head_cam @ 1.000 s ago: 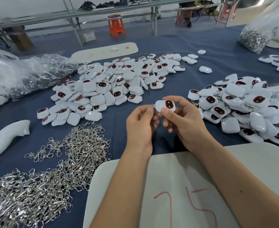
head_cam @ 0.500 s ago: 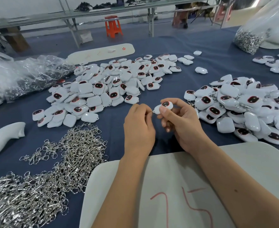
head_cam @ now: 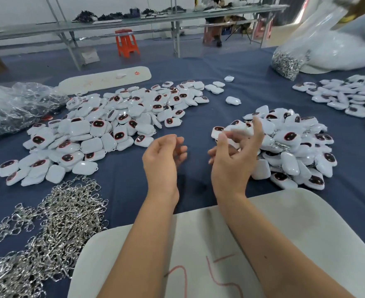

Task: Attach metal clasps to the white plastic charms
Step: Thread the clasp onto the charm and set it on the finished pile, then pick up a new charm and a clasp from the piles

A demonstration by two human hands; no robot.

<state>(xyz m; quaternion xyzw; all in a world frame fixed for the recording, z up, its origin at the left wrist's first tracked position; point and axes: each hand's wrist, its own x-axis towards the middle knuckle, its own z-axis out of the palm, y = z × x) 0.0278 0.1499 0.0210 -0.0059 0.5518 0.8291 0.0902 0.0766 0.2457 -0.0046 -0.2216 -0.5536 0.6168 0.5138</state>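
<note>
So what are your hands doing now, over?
Left hand empty, loosely curled. Right hand opening above the right charm pile, a blurred charm at its fingers. Clasp heap untouched. Nothing in the way.

red handwritten "75" on the near white board (head_cam: 284, 244), small unreadable red mark on the far white board (head_cam: 104, 79)

Charms (head_cam: 95, 127) are glossy white plastic; clasps (head_cam: 54, 229) shiny metal; tablecloth (head_cam: 198, 108) matt blue cloth; bag (head_cam: 16, 104) crinkled clear plastic.

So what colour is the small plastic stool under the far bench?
Orange stool, head view.
</note>
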